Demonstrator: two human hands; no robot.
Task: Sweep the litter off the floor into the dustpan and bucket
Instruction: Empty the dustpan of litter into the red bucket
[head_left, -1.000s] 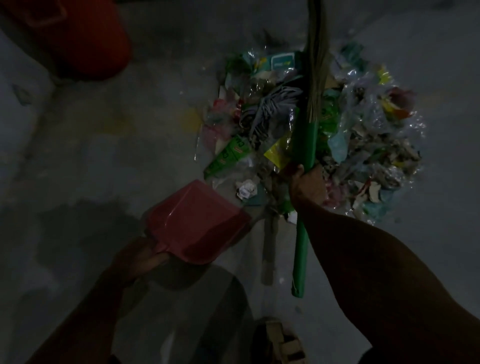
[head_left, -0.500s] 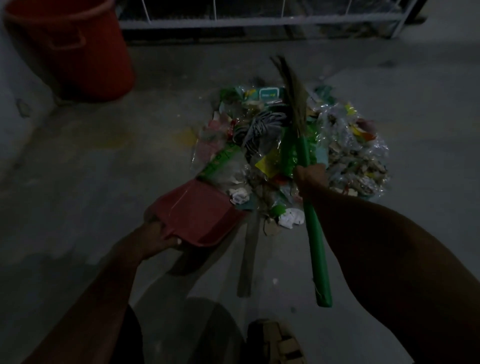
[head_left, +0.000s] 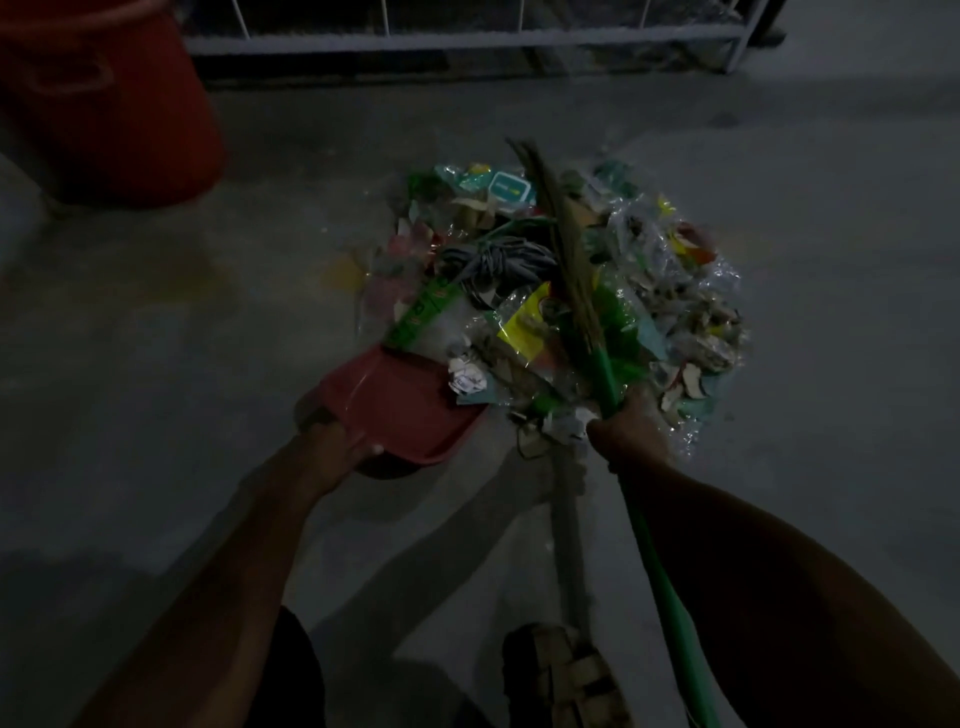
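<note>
A pile of litter, plastic wrappers, paper scraps and a grey cord bundle, lies on the dim concrete floor. My left hand grips the handle of a red dustpan, whose mouth touches the pile's near left edge; a crumpled paper sits at its lip. My right hand grips the green handle of a broom, its straw bristles resting across the middle of the pile. A red bucket stands at the far left.
A grey metal rack frame runs along the back wall. My sandalled foot is at the bottom centre. Bare concrete spreads left and right of the pile.
The dustpan has moved forward and right until its mouth meets the pile. The broom has tilted, with its bristles now leaning left. The view has lifted, showing the bucket and rack.
</note>
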